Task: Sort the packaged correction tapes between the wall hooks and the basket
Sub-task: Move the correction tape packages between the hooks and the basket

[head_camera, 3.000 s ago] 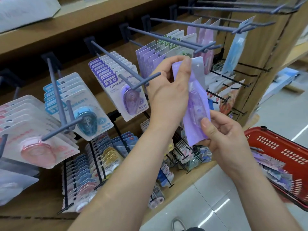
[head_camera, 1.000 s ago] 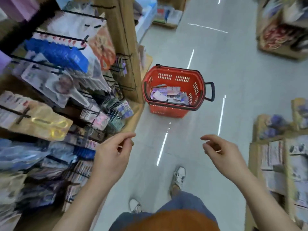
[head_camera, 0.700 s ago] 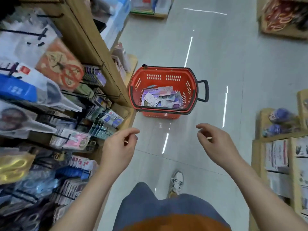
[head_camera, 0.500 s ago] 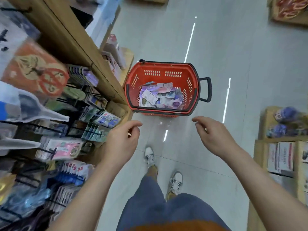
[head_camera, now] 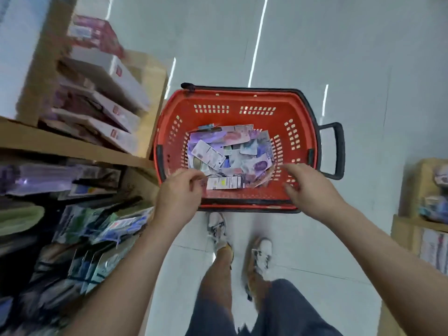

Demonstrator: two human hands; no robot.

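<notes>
A: Your left hand point(head_camera: 178, 194) hangs over the near rim of the red basket point(head_camera: 232, 117), fingers curled, with thumb and forefinger close together.

B: That grip ends right at the edge of a white packet with a barcode point(head_camera: 224, 183). Whether you pinch it or only come near it, I cannot tell.

A: Your right hand point(head_camera: 312, 187) is at the same rim, right of centre in the frame. Its grip is apart: the fingers are loosely bent, with nothing in them.

B: Beyond your 2 hands the packaged correction tapes point(head_camera: 230, 151) lie in a loose heap on the basket's bottom, purple, pink and white cards overlapping. The white packet lies at the near edge of that heap.

A: The basket stands on the pale floor point(head_camera: 363, 57), its black handle point(head_camera: 335, 151) sticking out toward the right of the frame.

B: At the left of the frame a wooden shelf point(head_camera: 72, 146) stands just beside the basket, with flat boxes point(head_camera: 109, 93) above it and blurred hanging packets point(head_camera: 109, 229) at lower left.

A: Your 2 shoes point(head_camera: 218, 229) are just below the basket, at bottom centre.
</notes>
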